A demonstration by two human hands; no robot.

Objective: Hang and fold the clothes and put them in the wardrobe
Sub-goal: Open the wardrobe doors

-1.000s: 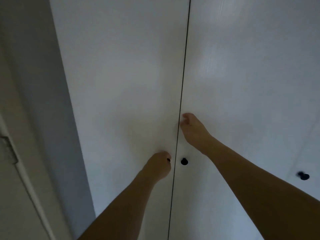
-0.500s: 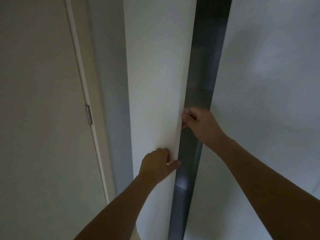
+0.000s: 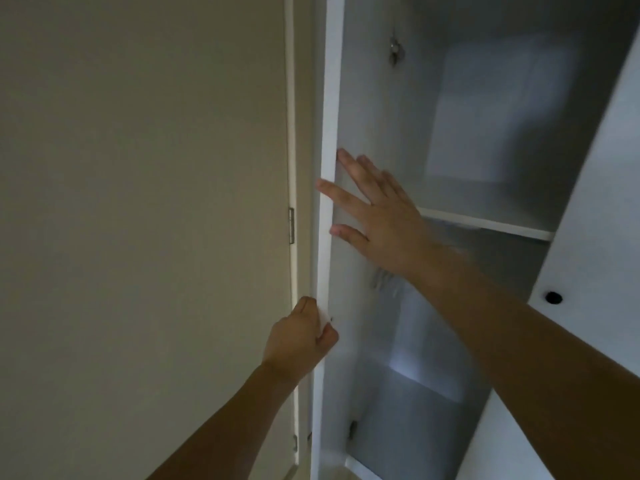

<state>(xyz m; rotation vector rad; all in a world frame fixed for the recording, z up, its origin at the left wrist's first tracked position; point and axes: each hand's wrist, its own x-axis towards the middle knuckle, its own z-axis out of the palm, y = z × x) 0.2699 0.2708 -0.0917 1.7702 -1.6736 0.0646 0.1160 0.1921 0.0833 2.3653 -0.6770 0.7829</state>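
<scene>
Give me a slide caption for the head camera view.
Left hand grips the open wardrobe door edge while the right hand presses it, fingers straight.

shelf [image 3: 485, 223] inside wardrobe [image 3: 398, 98], door [image 3: 327, 133] at left.

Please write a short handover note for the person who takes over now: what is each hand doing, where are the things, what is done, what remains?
Left hand: grips the edge of the left wardrobe door, which is swung wide open.
Right hand: open, fingers straight, against the same door edge above the left hand.
Right door: ajar, its black knob visible.
Wardrobe inside: one shelf shows; no garments can be made out on it, though the view is dim and blurred.
Done: left door opened.
Left: no clothes in view yet; hanging, folding and putting away all remain.
</scene>
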